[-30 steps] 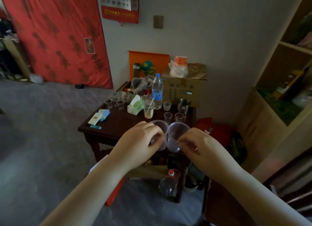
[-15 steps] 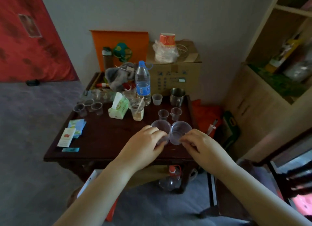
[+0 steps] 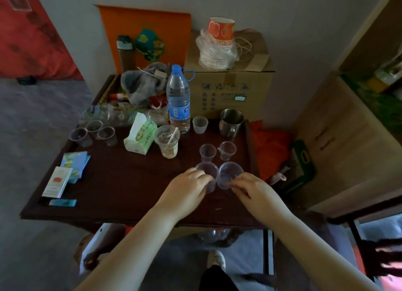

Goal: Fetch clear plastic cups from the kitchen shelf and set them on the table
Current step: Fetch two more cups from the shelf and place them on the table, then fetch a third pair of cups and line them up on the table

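Observation:
My left hand (image 3: 185, 193) grips a clear plastic cup (image 3: 207, 171) and my right hand (image 3: 255, 191) grips a second clear plastic cup (image 3: 230, 174). Both cups are upright, side by side and touching, low over the right part of the dark wooden table (image 3: 121, 182); whether their bases rest on it is hidden by my fingers. Two smaller clear cups (image 3: 207, 152) (image 3: 227, 150) stand on the table just beyond them.
On the table stand a water bottle (image 3: 178, 99), a drink cup with a straw (image 3: 167, 141), a tissue pack (image 3: 140, 136), a steel mug (image 3: 231, 122), three clear cups (image 3: 93, 133) at the left and cards (image 3: 65, 174). A cardboard box (image 3: 228, 88) stands behind, a wooden cabinet (image 3: 348, 138) to the right.
I have come closer to the table and my view has tilted down. Both hands have carried the two cups forward and lower, over the table's right part.

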Motion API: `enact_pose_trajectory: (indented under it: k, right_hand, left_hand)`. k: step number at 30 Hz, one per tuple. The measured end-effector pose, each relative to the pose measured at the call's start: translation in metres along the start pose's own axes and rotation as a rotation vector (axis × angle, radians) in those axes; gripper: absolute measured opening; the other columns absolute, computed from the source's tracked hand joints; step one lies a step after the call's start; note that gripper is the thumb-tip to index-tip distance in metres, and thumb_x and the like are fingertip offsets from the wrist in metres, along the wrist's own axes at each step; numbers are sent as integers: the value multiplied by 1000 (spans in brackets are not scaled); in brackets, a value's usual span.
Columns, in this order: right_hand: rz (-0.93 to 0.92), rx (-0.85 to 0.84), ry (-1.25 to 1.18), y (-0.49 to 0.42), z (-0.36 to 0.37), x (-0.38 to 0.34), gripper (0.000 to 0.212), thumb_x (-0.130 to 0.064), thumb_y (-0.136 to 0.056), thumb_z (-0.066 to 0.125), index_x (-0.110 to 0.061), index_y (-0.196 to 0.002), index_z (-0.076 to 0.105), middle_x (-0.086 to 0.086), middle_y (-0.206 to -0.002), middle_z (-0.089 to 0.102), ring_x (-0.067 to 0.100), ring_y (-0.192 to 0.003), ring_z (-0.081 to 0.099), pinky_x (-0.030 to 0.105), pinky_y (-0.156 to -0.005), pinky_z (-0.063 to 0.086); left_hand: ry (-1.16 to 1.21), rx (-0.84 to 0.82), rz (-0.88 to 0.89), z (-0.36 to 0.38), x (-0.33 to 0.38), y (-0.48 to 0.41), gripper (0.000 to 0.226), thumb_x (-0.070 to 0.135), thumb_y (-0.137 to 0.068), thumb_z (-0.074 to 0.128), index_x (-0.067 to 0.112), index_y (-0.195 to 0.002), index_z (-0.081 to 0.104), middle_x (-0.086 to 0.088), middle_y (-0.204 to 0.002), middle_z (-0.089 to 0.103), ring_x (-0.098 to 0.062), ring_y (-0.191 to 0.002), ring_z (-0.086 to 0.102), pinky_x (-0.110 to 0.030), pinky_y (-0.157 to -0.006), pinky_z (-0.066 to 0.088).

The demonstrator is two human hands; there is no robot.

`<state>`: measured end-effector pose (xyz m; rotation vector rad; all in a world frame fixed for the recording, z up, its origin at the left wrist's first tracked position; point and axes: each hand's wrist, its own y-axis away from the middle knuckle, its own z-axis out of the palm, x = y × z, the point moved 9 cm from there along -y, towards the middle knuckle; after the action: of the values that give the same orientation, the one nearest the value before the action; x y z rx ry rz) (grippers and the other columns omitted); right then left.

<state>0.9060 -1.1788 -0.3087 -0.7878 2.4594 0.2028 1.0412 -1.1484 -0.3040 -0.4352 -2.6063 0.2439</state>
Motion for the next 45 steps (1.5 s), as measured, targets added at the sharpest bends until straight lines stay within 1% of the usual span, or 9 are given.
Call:
enact_pose_trajectory:
  k: [2,6,11,16,25,31,38,42,45]
  right_hand:
    - [6,-38,-9,-17,6,18,23,-21,-90,53,-28,-109,64,-12,-105,58,2,-97,52,15,-82,42]
    - [39,-131,-9,-46,24,56,25,-19,-91,50,-24,-113,62,-8,-110,57,9,-102,53,28,-87,45]
    - [72,-256,-44,-71,49,94,27,-20,-91,50,-23,-116,59,-4,-115,55,13,-109,50,32,-93,43]
    - [89,-333,-64,-88,69,118,28,-22,-91,50,-20,-117,58,0,-115,54,17,-110,49,35,-91,43]
    - [102,-420,-49,-99,94,139,32,-26,-92,49,-17,-122,53,1,-119,51,18,-113,47,34,-91,43]
    - [87,-425,-66,-98,97,143,32,-25,-91,49,-19,-122,52,-2,-121,52,17,-112,47,33,-91,43]
    - [109,-386,-72,-91,89,138,35,-22,-92,48,-20,-127,50,-5,-132,47,16,-114,50,32,-92,44]
    - [174,-338,-28,-78,77,130,36,-25,-93,46,-24,-129,47,-7,-140,39,16,-115,50,35,-90,46]
    - [221,-243,20,-67,62,119,35,-27,-93,45,-26,-128,49,-9,-136,40,15,-118,46,33,-91,45]
  left_hand:
    - [1,-20,-34,14,-11,-13,21,8,-82,55,17,-100,61,0,-93,64,-20,-93,55,-23,-68,43]
    - [37,-85,-111,46,-32,-36,24,6,-84,51,14,-105,61,-4,-100,63,-22,-98,54,-39,-71,51]
    - [62,-146,-188,86,-53,-56,31,11,-86,49,16,-116,58,-2,-112,60,-18,-107,50,-31,-79,50]
    - [42,-218,-263,117,-69,-65,34,17,-88,49,17,-122,53,-3,-120,56,-19,-113,46,-35,-84,49]
    - [52,-286,-342,149,-87,-68,41,16,-89,49,17,-130,45,-4,-129,50,-19,-120,41,-31,-90,45]
    - [14,-277,-328,154,-88,-69,40,16,-88,50,14,-128,48,-4,-128,51,-20,-120,43,-31,-95,41]
    - [-46,-270,-293,146,-85,-64,38,21,-87,51,15,-124,50,-1,-126,51,-18,-119,43,-33,-94,43]
    - [-32,-245,-243,133,-80,-61,37,23,-87,52,17,-123,51,3,-123,52,-17,-117,44,-31,-91,44]
    - [-11,-227,-195,117,-75,-62,38,25,-87,52,21,-124,50,5,-122,52,-15,-115,45,-30,-88,45]
